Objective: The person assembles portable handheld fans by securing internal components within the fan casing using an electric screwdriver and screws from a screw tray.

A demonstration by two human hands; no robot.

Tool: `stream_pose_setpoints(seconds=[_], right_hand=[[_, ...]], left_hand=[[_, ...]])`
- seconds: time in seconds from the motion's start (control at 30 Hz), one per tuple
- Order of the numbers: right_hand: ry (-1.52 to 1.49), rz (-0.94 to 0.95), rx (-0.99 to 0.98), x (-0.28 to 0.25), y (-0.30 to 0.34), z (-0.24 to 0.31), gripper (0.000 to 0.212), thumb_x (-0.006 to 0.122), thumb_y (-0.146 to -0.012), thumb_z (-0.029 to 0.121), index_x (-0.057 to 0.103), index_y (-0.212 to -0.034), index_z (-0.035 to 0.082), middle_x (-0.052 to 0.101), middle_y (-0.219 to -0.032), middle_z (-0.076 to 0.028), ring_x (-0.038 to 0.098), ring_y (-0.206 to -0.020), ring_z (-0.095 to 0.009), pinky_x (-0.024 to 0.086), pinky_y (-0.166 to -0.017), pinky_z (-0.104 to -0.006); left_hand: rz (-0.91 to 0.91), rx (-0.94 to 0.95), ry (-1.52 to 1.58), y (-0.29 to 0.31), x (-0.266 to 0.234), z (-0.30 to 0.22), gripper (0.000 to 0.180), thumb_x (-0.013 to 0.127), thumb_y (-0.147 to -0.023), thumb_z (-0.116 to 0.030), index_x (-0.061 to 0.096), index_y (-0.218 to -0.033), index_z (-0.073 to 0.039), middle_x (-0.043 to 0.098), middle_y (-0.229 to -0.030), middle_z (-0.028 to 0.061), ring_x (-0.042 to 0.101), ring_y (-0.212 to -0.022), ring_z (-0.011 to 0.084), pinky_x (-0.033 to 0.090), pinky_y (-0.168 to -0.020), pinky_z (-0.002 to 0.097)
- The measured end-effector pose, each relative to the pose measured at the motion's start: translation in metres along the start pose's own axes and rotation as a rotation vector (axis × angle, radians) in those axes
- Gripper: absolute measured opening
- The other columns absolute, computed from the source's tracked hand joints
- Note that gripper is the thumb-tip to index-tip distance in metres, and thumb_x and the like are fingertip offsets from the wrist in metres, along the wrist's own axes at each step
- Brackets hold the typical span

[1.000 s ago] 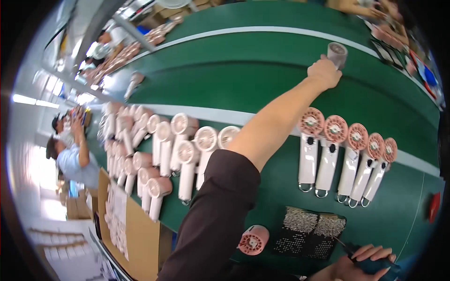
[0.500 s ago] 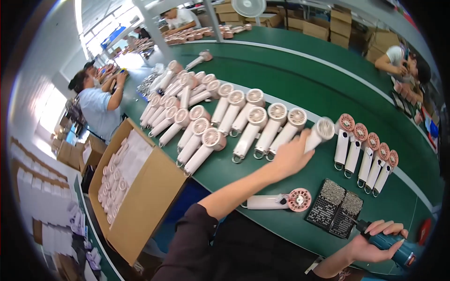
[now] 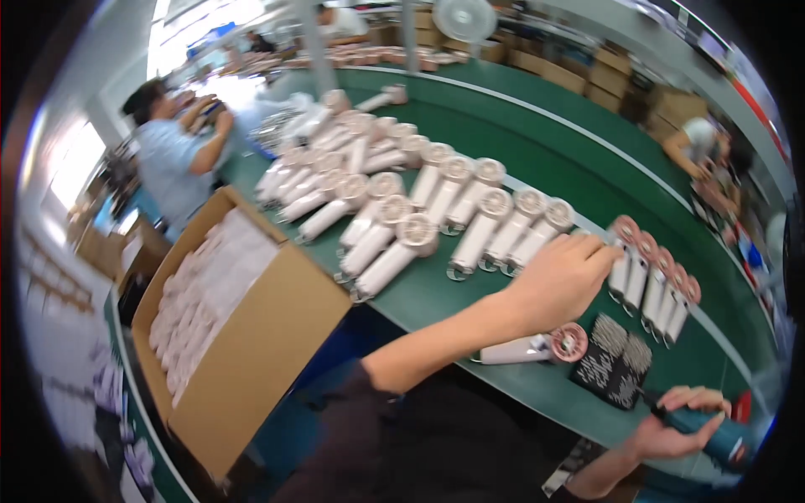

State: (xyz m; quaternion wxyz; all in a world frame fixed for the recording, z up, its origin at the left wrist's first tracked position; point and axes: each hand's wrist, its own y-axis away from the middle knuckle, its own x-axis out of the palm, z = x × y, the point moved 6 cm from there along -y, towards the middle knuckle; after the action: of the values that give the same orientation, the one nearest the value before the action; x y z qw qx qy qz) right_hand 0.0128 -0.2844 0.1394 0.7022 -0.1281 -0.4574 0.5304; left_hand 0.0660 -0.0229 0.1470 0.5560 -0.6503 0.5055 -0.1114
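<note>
My left hand (image 3: 568, 283) is over the table, fingers bent, its fingertips beside the nearest handheld fan (image 3: 618, 272) in a short row with open pink heads. Blur and the back of the hand hide whether it grips anything. In my right hand (image 3: 667, 432), fingers wrap round a teal electric screwdriver (image 3: 714, 438). The driver's bit points at a black tray (image 3: 597, 375) of small screws. Below my left wrist lies one handheld fan (image 3: 568, 342) on its side, pink inner head showing. Left of the hand, handheld fans with grilled white heads (image 3: 557, 215) lie in rows.
An open cardboard box (image 3: 277, 335) of pale fans stands at the table's left edge. Beyond it, a person in light blue (image 3: 178, 163) works. Another person (image 3: 703, 149) sits across the green table (image 3: 553, 138). Something red (image 3: 741, 407) lies behind the screwdriver.
The white-headed fan no longer shows in my left hand, which has moved right toward the pink-headed row. The whole view has shifted. My right hand still holds the screwdriver by the screw tray.
</note>
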Motion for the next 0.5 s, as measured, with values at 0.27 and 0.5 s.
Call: stream_pose_setpoints(seconds=[0.27,0.5], right_hand=[[0.086,0.082,0.078,0.043,-0.006,-0.033,0.037,0.037,-0.097,0.037,0.042,-0.119,0.007,0.044,-0.076,-0.009,0.042,-0.043,-0.017,0.04,-0.037,-0.0309],[0.252,0.281,0.045,0.059,0.003,-0.059,0.028,0.041,-0.095,0.026,0.044,-0.111,0.004,0.044,-0.073,-0.009,0.038,-0.038,-0.017,0.036,-0.034,-0.0297]], left_hand=[[0.268,0.466,0.341,0.001,-0.073,-0.103,0.025,0.069,-0.07,-0.018,0.067,-0.09,-0.003,0.057,-0.083,0.0086,0.058,-0.075,0.0228,0.051,-0.071,0.0318],[0.449,-0.444,0.137,0.094,-0.008,0.014,0.043,0.075,-0.073,-0.013,0.061,-0.113,-0.005,0.057,-0.106,0.0153,0.057,-0.091,0.0315,0.047,-0.077,0.039]])
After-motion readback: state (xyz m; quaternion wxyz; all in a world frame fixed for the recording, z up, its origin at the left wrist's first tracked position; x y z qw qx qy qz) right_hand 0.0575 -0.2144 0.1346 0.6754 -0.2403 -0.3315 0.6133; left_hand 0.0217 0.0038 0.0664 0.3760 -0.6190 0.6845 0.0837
